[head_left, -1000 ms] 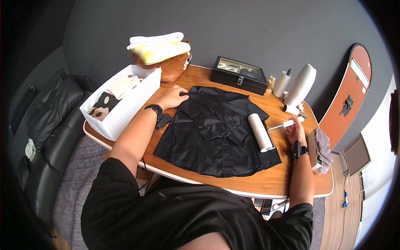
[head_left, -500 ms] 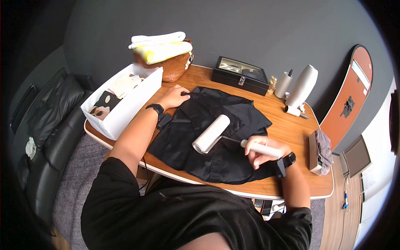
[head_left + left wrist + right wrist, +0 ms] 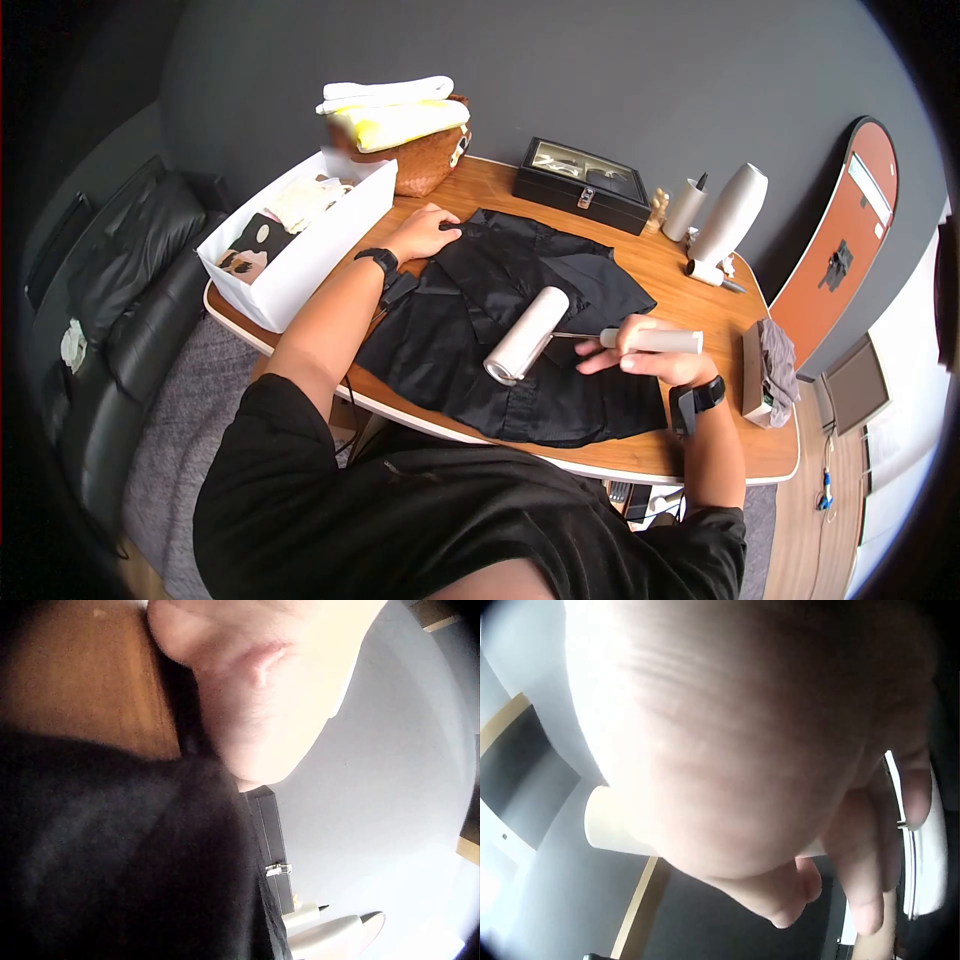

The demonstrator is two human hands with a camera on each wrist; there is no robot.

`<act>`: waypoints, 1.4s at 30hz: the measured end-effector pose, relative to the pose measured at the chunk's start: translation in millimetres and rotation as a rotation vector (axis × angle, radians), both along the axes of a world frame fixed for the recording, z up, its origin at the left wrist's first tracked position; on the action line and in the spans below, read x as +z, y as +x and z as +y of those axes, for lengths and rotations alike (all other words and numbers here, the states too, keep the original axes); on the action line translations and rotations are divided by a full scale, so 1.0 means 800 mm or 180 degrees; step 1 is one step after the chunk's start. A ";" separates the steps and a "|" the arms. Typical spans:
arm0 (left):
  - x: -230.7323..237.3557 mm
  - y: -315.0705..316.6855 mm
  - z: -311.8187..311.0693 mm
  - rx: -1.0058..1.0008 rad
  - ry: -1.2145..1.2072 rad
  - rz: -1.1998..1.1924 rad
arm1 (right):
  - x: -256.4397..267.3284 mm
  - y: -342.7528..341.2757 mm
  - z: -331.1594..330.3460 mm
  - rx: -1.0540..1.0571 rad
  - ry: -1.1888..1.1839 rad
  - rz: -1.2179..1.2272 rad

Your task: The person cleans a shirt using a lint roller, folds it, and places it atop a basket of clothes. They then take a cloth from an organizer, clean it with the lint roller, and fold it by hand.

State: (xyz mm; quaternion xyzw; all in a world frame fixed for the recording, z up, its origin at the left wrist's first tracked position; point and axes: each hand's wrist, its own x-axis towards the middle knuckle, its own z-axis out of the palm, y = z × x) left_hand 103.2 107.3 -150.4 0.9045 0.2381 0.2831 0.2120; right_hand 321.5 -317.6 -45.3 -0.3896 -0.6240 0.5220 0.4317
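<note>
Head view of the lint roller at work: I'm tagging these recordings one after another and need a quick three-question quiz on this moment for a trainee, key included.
1. Which hand holds the lint roller?
A) left
B) right
C) both
2. True or false: the white box with cloth items inside stands on the person's left side of the table.
3. Fill in the blank: the garment spread out below the roller is ____ in colour.

Key:
1. B: the right hand has it, with fingers at the handle.
2. True.
3. Black.
</note>
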 end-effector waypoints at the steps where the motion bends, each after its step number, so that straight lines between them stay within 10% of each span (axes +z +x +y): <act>1: 0.000 -0.001 0.000 0.0007 -0.0001 -0.0007 | -0.007 0.000 0.006 0.0068 0.0190 -0.0304; 6: -0.001 0.001 0.002 -0.0006 0.0005 0.0034 | -0.026 -0.015 0.029 0.0269 0.0835 -0.1636; 14: -0.003 0.001 0.004 0.0005 -0.0110 0.0009 | -0.015 -0.018 0.027 -0.0016 0.1099 -0.1618; 23: -0.003 0.001 0.002 0.0024 -0.0081 0.0012 | 0.002 0.058 -0.009 -0.0206 0.0476 -0.0774; 31: -0.003 0.003 0.005 -0.0011 -0.0150 0.0037 | -0.070 0.166 -0.017 -0.1667 -0.0275 0.0762; 42: -0.001 0.002 0.000 0.0047 -0.0123 0.0025 | -0.075 0.089 0.018 -0.0985 -0.0451 0.0037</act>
